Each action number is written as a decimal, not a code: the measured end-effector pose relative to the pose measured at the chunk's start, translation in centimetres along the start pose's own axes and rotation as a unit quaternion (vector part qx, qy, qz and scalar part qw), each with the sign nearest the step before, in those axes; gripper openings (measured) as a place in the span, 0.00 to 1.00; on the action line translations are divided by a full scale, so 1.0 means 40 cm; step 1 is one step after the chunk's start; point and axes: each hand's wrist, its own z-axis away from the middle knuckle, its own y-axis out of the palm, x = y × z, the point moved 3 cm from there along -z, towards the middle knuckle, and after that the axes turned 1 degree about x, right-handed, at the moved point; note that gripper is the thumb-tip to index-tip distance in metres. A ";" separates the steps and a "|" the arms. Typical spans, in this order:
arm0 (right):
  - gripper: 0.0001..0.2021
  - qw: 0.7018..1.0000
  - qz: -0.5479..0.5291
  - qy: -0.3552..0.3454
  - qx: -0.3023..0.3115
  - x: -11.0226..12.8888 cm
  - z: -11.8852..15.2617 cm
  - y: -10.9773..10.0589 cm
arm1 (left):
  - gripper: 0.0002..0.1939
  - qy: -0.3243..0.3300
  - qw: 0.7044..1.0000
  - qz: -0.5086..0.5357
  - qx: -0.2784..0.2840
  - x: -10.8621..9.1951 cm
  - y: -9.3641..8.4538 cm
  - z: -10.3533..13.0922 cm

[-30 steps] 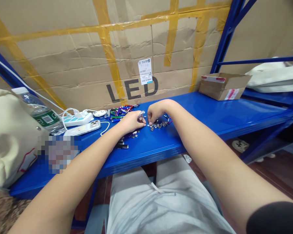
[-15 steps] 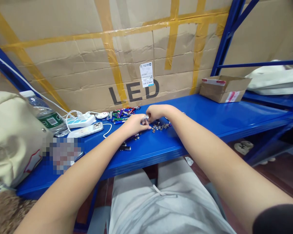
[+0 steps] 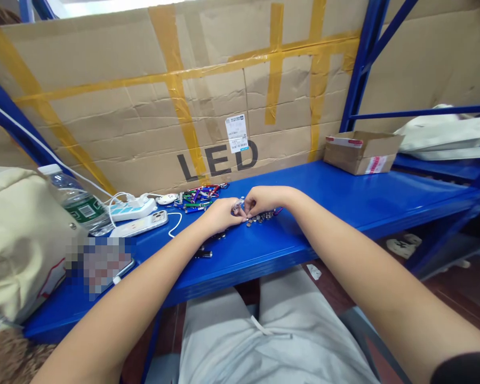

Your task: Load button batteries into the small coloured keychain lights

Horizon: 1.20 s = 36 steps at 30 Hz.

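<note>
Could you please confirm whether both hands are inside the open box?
No, the left hand and right hand are beside small silvery pieces on the blue table.

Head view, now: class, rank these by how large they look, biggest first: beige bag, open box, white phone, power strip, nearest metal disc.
1. Beige bag, cut off by the edge
2. Open box
3. White phone and power strip: too alike to rank
4. Metal disc

The blue desk (image 3: 368,205) held slim coloured tubes (image 3: 200,198) near its back edge, left of centre, and a cardboard box (image 3: 362,154) further right. Small metal discs (image 3: 260,218) lay mid-desk, a black tube (image 3: 205,254) near the front edge, a phone (image 3: 141,224), power strip (image 3: 133,209) and bottle (image 3: 84,209) toward the left end.
</note>
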 end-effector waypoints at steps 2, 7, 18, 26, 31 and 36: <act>0.12 1.000 -0.007 0.002 -0.006 -0.008 -0.003 0.004 | 0.03 -0.005 1.000 -0.003 0.000 -0.001 0.001 0.001; 0.13 1.000 -0.008 0.007 -0.011 -0.023 0.003 0.005 | 0.08 -0.012 1.000 -0.010 -0.006 -0.016 0.005 -0.004; 0.12 0.999 0.001 0.038 -0.010 -0.008 0.012 0.014 | 0.06 -0.017 0.999 -0.022 -0.016 0.009 -0.001 -0.013; 0.10 0.997 0.018 0.003 -0.072 0.014 0.007 0.018 | 0.05 0.001 0.996 -0.090 -0.028 0.005 -0.004 -0.011; 0.09 0.998 -0.007 -0.020 -0.066 0.000 0.003 0.021 | 0.07 -0.003 0.996 -0.073 -0.048 -0.004 -0.012 0.004; 0.09 0.999 -0.021 -0.018 -0.038 -0.021 0.015 0.016 | 0.13 0.020 0.999 -0.017 -0.032 -0.024 0.000 0.017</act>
